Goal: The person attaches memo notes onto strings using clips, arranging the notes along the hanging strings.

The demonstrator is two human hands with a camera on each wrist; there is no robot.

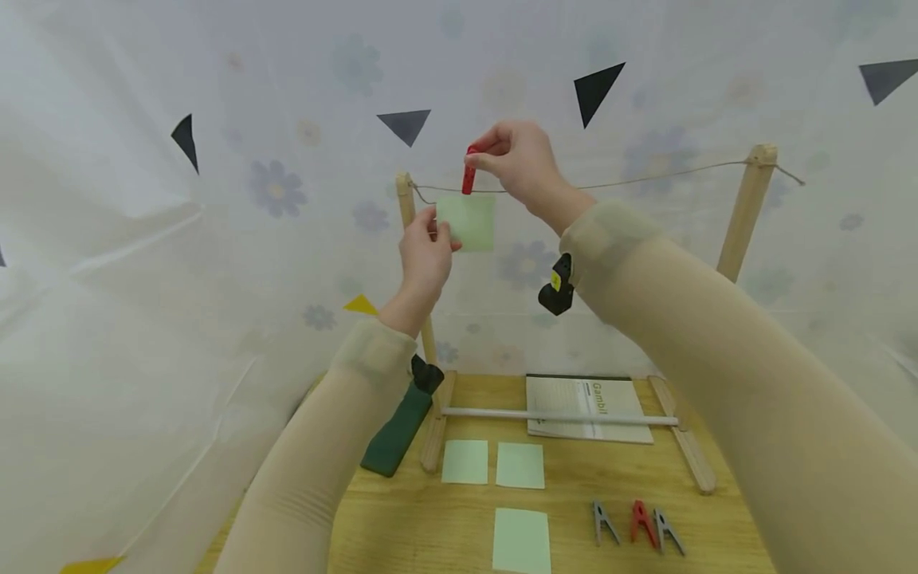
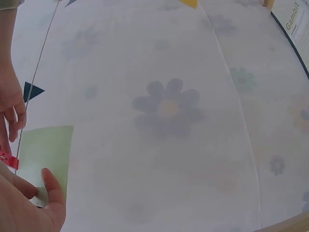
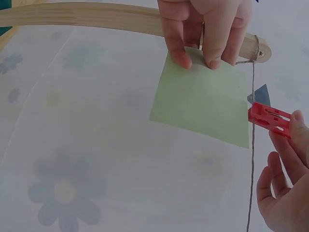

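My left hand (image 1: 426,253) pinches the left edge of a pale green paper square (image 1: 475,223), held just below a thin string (image 1: 663,173). Above it, my right hand (image 1: 522,162) grips a red clothespin (image 1: 469,171) by its upper end between thumb and fingers. The clothespin's lower tip is at the string, right by the paper's top edge. In the right wrist view the red clothespin (image 3: 270,118) overlaps the string, and the paper (image 3: 203,99) lies alongside it. The left wrist view shows the left thumb and fingers on the paper (image 2: 48,152).
The string runs between two wooden posts (image 1: 746,215) joined low down by a white rod (image 1: 559,415). On the wooden table lie three green paper squares (image 1: 520,465), two grey clothespins (image 1: 604,522), a red clothespin (image 1: 642,523), a notepad (image 1: 574,399) and a dark green object (image 1: 396,434).
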